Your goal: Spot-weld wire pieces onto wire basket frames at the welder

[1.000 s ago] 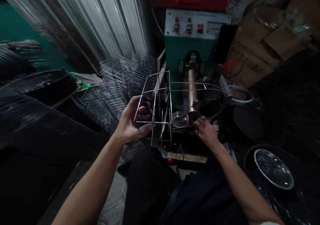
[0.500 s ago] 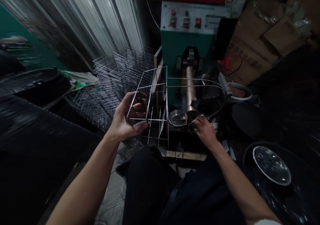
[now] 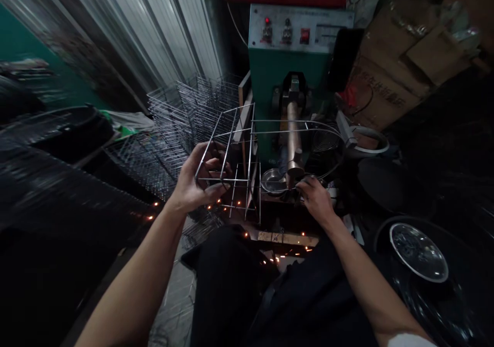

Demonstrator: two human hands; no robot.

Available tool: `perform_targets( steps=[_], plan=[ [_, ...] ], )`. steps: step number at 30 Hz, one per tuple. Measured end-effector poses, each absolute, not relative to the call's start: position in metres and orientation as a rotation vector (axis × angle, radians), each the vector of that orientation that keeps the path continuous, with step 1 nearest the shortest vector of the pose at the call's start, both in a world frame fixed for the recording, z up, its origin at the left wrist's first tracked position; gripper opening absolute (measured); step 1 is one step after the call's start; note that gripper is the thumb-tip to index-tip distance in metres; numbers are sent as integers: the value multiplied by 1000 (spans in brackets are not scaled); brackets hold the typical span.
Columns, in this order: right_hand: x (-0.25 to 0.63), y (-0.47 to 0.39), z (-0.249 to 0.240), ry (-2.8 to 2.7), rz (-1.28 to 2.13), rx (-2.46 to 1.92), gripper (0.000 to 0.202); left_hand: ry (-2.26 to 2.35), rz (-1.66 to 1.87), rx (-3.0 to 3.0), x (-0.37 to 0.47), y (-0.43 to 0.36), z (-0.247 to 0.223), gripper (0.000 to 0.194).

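My left hand (image 3: 196, 182) grips the left end of a wire frame (image 3: 248, 151), fingers curled round its thin rods. The frame reaches right, in front of a green machine (image 3: 266, 79), across its copper-coloured arm (image 3: 294, 136). Just right of that arm's lower tip, my right hand (image 3: 314, 197) is closed in a pinch; what lies between its fingertips is too small to make out. A small round metal dish (image 3: 273, 181) sits behind the frame, left of the tip. Orange sparks (image 3: 276, 258) fly low, over my lap and below my left hand.
Stacked wire racks (image 3: 181, 115) stand at the left by corrugated metal sheeting (image 3: 154, 33). Cardboard boxes (image 3: 393, 79) are at the back right. A round clear dish (image 3: 419, 252) lies on dark material at the right. A wooden strip (image 3: 287, 239) runs below the machine.
Sparks have appeared below the hands. The wire frame's left part has shifted and tilted slightly in my left hand. My right hand stays in nearly the same place.
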State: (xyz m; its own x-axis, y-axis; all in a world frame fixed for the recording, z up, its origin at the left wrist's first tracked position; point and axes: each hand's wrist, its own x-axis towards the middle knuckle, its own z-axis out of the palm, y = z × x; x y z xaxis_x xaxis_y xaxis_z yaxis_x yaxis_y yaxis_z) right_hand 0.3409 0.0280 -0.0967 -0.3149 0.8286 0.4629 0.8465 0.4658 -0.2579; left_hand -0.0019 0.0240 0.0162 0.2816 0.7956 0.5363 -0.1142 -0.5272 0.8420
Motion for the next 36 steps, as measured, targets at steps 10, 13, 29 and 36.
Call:
perform_targets(
  steps=[10,13,29,36],
  plan=[
    [343,31,-104,-2150,-25,-1319,21,748,1330,1717,-7,28,13,73],
    [342,31,-104,-2126,-10,-1295,18,753,1335,1702,-7,28,10,72],
    [365,-81,-111,-2138,137,-1228,20,740,1316,1747,-18,-35,29,79],
    [430,-65,-232,-2109,576,-1487,25,1159,1722,1208,-98,-137,2,83]
  ],
)
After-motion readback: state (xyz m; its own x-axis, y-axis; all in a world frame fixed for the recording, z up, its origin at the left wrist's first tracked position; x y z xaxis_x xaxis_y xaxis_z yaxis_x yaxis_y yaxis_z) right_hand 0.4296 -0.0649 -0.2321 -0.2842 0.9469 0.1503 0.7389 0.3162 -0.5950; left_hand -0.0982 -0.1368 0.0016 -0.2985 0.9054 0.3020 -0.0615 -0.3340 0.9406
